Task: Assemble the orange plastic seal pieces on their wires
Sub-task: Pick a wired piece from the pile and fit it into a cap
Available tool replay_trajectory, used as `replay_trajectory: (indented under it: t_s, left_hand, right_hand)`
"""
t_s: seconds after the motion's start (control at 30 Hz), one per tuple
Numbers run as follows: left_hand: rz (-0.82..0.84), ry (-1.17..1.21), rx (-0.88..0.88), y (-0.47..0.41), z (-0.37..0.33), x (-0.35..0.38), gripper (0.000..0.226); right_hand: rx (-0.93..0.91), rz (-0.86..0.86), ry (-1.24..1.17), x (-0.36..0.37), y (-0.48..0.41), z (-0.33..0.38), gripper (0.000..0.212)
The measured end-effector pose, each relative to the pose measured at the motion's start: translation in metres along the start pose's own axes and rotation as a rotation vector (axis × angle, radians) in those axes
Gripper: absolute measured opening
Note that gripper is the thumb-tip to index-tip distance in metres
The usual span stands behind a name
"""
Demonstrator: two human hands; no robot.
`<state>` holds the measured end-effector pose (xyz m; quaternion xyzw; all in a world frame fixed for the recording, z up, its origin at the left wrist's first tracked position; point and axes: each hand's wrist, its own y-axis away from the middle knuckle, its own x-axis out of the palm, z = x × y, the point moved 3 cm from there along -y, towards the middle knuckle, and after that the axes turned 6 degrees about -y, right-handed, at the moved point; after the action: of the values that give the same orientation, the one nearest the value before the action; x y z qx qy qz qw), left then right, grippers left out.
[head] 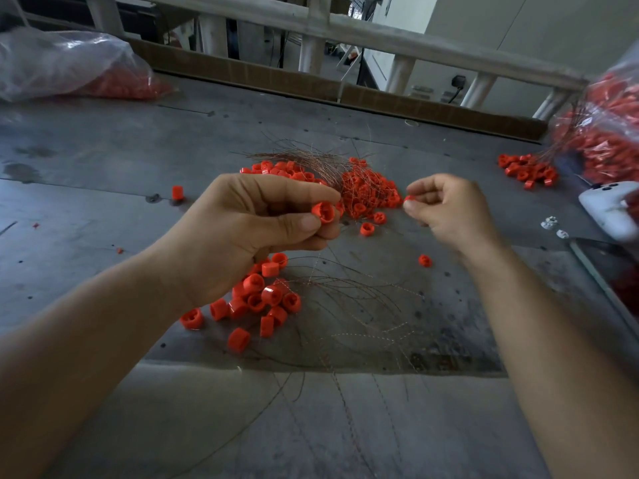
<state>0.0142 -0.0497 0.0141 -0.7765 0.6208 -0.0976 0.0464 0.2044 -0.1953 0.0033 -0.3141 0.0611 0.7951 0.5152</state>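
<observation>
Lower centre: thin coppery wires sprawl on the grey table. They look springy and tangle-prone, best taken near an end. Left of them lie loose orange seal caps: small hollow cylinders, probably light, rigid and slick. Mid-frame: left hand pinches one cap by its wall. Right hand pinches a smaller orange piece. Behind sits the wired pile.

I can read no word, number or brand anywhere here. The orange seal piece pinched in my left hand, the plastic bag at the table's far left corner and the white device at its right edge show no lettering I can make out.
</observation>
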Motion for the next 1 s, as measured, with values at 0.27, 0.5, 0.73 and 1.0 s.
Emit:
replay_trajectory:
  t_s: [0.27, 0.5, 0.73, 1.0]
  left_hand:
    - [0.0, -0.093, -0.038, 0.0, 0.003, 0.002, 0.03]
    - [-0.046, -0.081, -0.058, -0.001, 0.003, 0.0, 0.018]
    - [-0.06, -0.097, -0.059, 0.0, 0.0, 0.001, 0.015]
    - [-0.137, -0.084, -0.085, 0.0, 0.0, -0.001, 0.021]
  right_hand:
    - [0.02, 0.243, -0.56, 0.009, 0.033, 0.045, 0.015]
    - [-0.09, 0.367, -0.503, 0.016, 0.045, 0.059, 0.017]
    - [-0.13, 0.406, -0.57, 0.022, 0.052, 0.065, 0.014]
    - [-0.217, 0.435, -0.589, 0.034, 0.063, 0.073, 0.019]
